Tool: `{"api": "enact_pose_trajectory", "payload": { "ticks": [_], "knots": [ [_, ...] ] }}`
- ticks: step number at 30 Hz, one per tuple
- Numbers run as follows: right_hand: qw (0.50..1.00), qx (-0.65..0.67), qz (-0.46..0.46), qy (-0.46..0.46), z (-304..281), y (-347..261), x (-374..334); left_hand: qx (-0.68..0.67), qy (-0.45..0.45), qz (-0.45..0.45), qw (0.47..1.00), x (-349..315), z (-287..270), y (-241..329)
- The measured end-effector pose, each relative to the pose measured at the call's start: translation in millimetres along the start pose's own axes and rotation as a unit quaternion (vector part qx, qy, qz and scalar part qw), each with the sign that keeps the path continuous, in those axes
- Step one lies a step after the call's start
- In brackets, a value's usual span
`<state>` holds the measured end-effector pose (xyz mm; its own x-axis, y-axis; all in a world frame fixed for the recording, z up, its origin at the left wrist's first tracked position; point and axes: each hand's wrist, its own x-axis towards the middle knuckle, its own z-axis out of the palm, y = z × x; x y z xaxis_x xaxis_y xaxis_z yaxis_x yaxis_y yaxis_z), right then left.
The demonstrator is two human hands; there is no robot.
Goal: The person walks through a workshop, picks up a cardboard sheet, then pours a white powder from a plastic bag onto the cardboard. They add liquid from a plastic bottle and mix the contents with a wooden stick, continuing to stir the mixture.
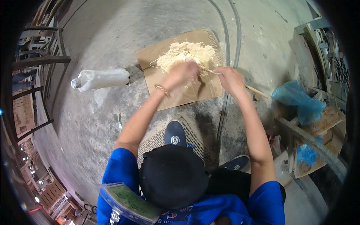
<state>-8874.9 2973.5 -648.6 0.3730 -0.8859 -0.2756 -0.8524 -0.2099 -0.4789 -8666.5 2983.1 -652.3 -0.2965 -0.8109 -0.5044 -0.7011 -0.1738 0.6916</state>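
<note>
A heap of pale yellow powder (pixel 180 52) lies on a flat sheet of brown cardboard (pixel 210 89) on the floor. My right hand (pixel 231 80) is closed around a thin tool with a light wooden handle (pixel 258 91). The handle sticks out to the right, while the narrow working end points left, over the powder. Close to that end is my left hand (pixel 184 72), above the near side of the heap. Motion smears its fingers, so their pose and anything in them cannot be made out. A bent white wire (pixel 153 64) rests at the heap's left edge.
A whitish plastic bottle (pixel 101 79) lies on its side to the left. Dark hoses (pixel 227 33) run past the cardboard's right edge. Farther right are a blue plastic bag (pixel 288 93), a box (pixel 332 125) and metal bars. A perforated mat (pixel 150 144) lies under my foot.
</note>
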Motion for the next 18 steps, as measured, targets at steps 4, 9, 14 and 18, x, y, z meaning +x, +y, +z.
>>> {"api": "enact_pose_trajectory", "payload": {
  "ticks": [4, 9, 14, 18],
  "knots": [
    [0.999, 0.017, -0.040, 0.007, 6.0, -36.1, 1.5, 0.336, 0.476, 0.116, 0.805, 17.1, -79.2, -63.6],
    [0.999, -0.035, 0.008, -0.008, 0.8, -26.3, 0.9, 0.241, 0.131, -0.067, 0.959, 28.5, -99.1, -36.0],
    [0.999, -0.040, 0.009, 0.010, 1.5, -12.1, 1.4, 0.379, 0.112, 0.016, 0.918, -3.3, -30.6, -15.8],
    [0.999, -0.023, -0.015, 0.020, 3.1, -19.0, 1.9, 0.282, 0.208, 0.071, 0.934, -33.2, -23.2, -43.9]
  ]
}}
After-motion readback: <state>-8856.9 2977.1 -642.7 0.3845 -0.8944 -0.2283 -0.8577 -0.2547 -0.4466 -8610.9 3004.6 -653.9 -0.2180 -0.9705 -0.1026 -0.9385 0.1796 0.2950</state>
